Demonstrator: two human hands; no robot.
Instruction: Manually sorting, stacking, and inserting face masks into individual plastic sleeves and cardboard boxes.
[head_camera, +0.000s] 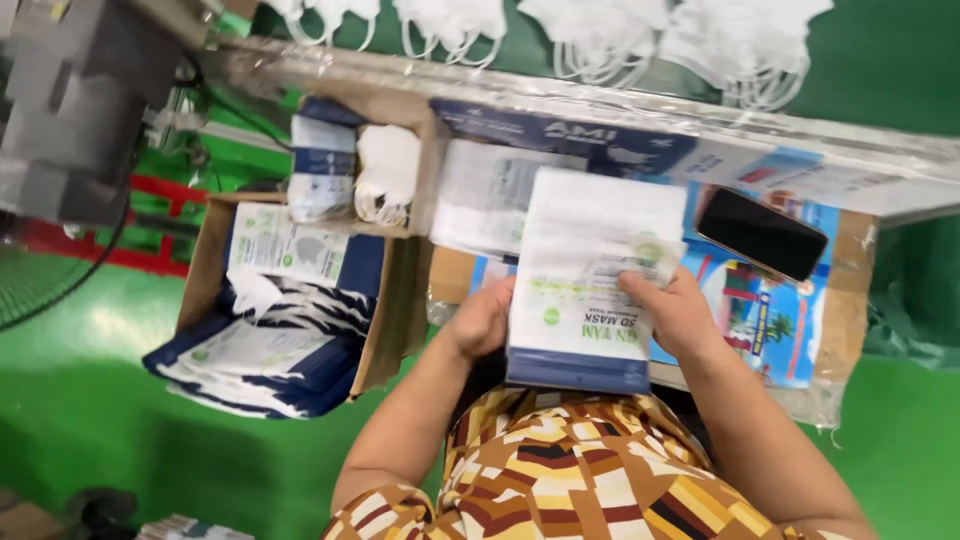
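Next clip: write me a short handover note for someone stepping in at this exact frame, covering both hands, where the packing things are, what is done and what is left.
Left hand: grips the left edge of a white-and-blue mask pouch.
Right hand: fingers pinch the same pouch at its right edge, near the middle.
Things: loose white masks lie along the green surface at the top; a few more sit in a small cardboard box. An open carton to the left holds stacked pouches. A black phone lies on the work surface.
Done: many pouches already in the carton.
Left: the held pouch is not yet put down; whether it is filled cannot be told.
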